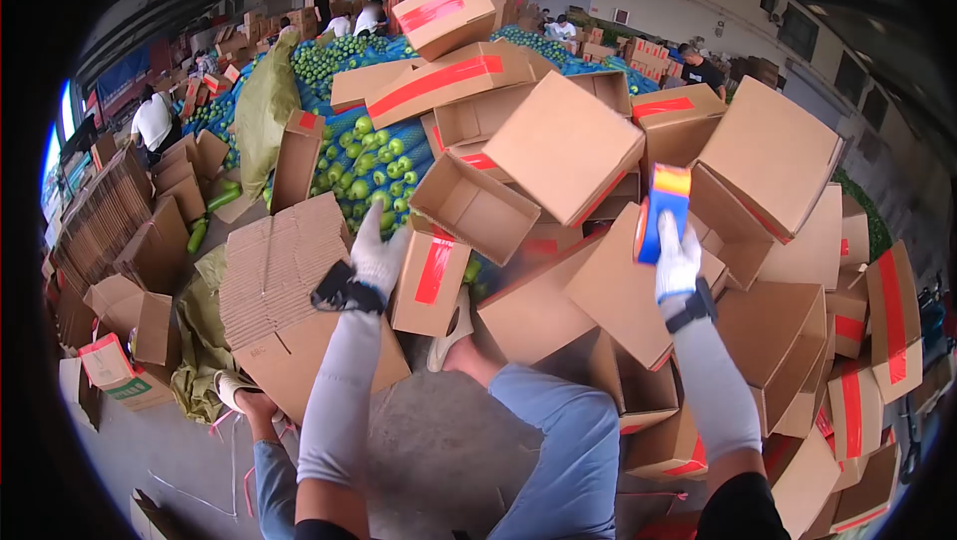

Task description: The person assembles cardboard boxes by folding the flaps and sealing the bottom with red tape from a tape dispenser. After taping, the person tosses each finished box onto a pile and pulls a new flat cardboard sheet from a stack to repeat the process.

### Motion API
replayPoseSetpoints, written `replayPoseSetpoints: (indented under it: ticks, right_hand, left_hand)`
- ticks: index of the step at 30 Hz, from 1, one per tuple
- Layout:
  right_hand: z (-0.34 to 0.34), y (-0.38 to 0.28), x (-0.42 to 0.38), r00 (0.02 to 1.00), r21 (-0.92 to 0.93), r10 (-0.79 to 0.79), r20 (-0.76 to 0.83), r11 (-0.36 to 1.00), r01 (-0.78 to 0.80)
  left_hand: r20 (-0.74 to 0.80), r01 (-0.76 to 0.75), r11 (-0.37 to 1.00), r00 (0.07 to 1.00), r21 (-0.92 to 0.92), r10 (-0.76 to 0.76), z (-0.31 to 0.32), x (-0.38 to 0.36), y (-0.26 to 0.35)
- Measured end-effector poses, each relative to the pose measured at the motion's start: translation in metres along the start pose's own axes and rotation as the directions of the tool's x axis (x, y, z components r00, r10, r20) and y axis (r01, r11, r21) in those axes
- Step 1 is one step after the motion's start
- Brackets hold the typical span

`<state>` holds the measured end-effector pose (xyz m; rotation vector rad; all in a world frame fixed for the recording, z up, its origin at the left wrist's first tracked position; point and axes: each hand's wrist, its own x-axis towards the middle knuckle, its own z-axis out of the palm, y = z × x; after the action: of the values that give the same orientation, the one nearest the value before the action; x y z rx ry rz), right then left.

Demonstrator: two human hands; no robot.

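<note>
My right hand, in a white glove, is closed around a blue and orange tape dispenser, raised over the pile of open cardboard boxes. My left hand, also gloved, has its fingers apart and holds nothing. It is beside an upright carton with a red tape strip. To its left a stack of flattened cardboard leans near my legs. Behind the left hand, round green produce lies heaped on blue netting. An open box sits between my two hands.
Taped and open boxes pile up high in front and to the right. A large green sack stands at the back left. More folded cardboard lines the left side. Several people work farther off, one in a white shirt at left.
</note>
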<state>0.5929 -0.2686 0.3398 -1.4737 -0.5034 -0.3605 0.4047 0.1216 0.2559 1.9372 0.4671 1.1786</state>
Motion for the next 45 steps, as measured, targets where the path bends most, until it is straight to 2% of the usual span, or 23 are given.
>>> replayPoseSetpoints:
  ticks: [2,3,4,5,6,8,11,14,17,20,22,24,26,28,30,33,36,37,38,39,40,42,45]
  right_hand:
    - [-0.024,0.027,-0.075,0.994,0.007,0.099,0.047,0.995,-0.099]
    - [-0.026,0.013,-0.121,0.934,0.068,0.351,0.066,0.933,-0.355]
    - [-0.035,0.026,-0.160,0.952,0.018,0.248,0.181,0.967,-0.255]
    - [-0.044,0.041,-0.202,0.900,0.079,0.359,0.249,0.918,-0.388]
    - [-0.060,0.068,-0.242,0.896,-0.140,0.380,0.229,0.924,-0.356]
    - [-0.039,0.060,-0.309,0.823,-0.113,0.516,0.238,0.856,-0.504]
    - [-0.018,0.068,-0.381,0.608,-0.123,0.722,0.330,0.671,-0.731]
    - [0.022,0.049,-0.404,0.450,-0.156,0.765,0.462,0.569,-0.807]
    - [0.036,0.053,-0.408,0.411,-0.242,0.682,0.606,0.650,-0.721]
    - [0.061,0.043,-0.390,0.510,-0.022,0.595,0.621,0.664,-0.748]
    - [0.081,0.027,-0.361,0.594,0.113,0.478,0.647,0.710,-0.695]
    - [0.086,0.032,-0.324,0.500,-0.028,0.445,0.743,0.767,-0.641]
    - [0.103,0.018,-0.291,0.548,-0.040,0.393,0.739,0.837,-0.546]
    - [0.110,0.007,-0.256,0.641,-0.370,0.319,0.698,0.927,-0.057]
    - [0.118,0.007,-0.244,0.671,-0.432,0.147,0.727,0.857,0.282]
    - [0.124,-0.006,-0.267,0.527,-0.272,-0.226,0.820,0.655,0.705]
    - [0.119,0.023,-0.323,0.248,-0.071,-0.160,0.955,0.690,0.720]
    - [0.110,0.049,-0.353,0.283,-0.083,-0.147,0.948,0.745,0.662]
    - [0.111,0.030,-0.362,0.261,-0.410,0.343,0.902,0.870,0.275]
    - [0.104,0.022,-0.374,0.283,-0.467,0.397,0.873,0.849,0.249]
    - [0.098,0.013,-0.382,0.319,-0.480,0.394,0.862,0.837,0.264]
    - [0.087,-0.001,-0.395,0.406,-0.369,0.242,0.882,0.889,0.272]
    - [0.080,-0.031,-0.394,0.321,-0.337,0.276,0.906,0.928,0.155]
  left_hand:
    - [0.060,-0.119,0.892,0.993,0.436,0.103,-0.061,-0.059,-0.034]
    - [0.095,-0.082,0.776,0.995,0.625,0.028,-0.097,-0.083,-0.071]
    - [0.114,-0.043,0.616,0.991,0.787,-0.077,-0.134,-0.104,-0.104]
    - [0.048,0.013,0.522,0.993,0.853,-0.103,-0.165,-0.118,-0.127]
    - [-0.031,0.086,0.409,0.990,0.909,-0.139,-0.194,-0.143,-0.150]
    - [-0.088,0.156,0.332,0.973,0.930,-0.213,-0.220,-0.154,-0.133]
    - [0.088,0.043,0.289,0.902,0.956,-0.423,-0.240,-0.164,-0.156]
    - [0.016,0.044,0.381,0.988,0.923,-0.153,-0.238,-0.176,-0.182]
    - [-0.061,0.090,0.349,0.994,0.933,-0.094,-0.226,-0.157,-0.143]
    - [0.173,-0.077,0.386,0.960,0.919,-0.221,-0.239,-0.160,-0.112]
    - [0.307,-0.201,0.512,0.943,0.835,-0.130,-0.257,-0.179,-0.125]
    - [0.378,-0.246,0.685,0.924,0.686,-0.047,-0.269,-0.199,-0.124]
    - [0.431,-0.254,0.765,0.902,0.592,-0.034,-0.272,-0.218,-0.133]
    - [0.534,-0.228,0.827,0.840,0.514,-0.100,-0.274,-0.228,-0.130]
    - [0.624,-0.495,0.662,0.780,0.563,0.053,-0.265,-0.226,-0.057]
    - [0.779,-0.656,0.590,0.623,0.470,0.072,-0.251,-0.238,-0.004]
    - [0.830,-0.777,0.381,0.555,0.501,0.042,-0.236,-0.280,-0.023]
    - [0.772,-0.665,0.496,0.635,0.558,-0.016,-0.234,-0.290,-0.024]
    - [0.713,-0.528,0.606,0.695,0.595,-0.093,-0.233,-0.298,-0.024]
    - [0.670,-0.517,0.628,0.743,0.582,-0.009,-0.236,-0.305,-0.019]
    - [0.622,-0.502,0.655,0.780,0.564,0.062,-0.240,-0.313,-0.010]
    - [0.454,-0.277,0.681,0.886,0.678,-0.091,-0.238,-0.329,-0.003]
    - [0.024,0.127,0.681,0.978,0.721,-0.208,-0.217,-0.348,0.002]
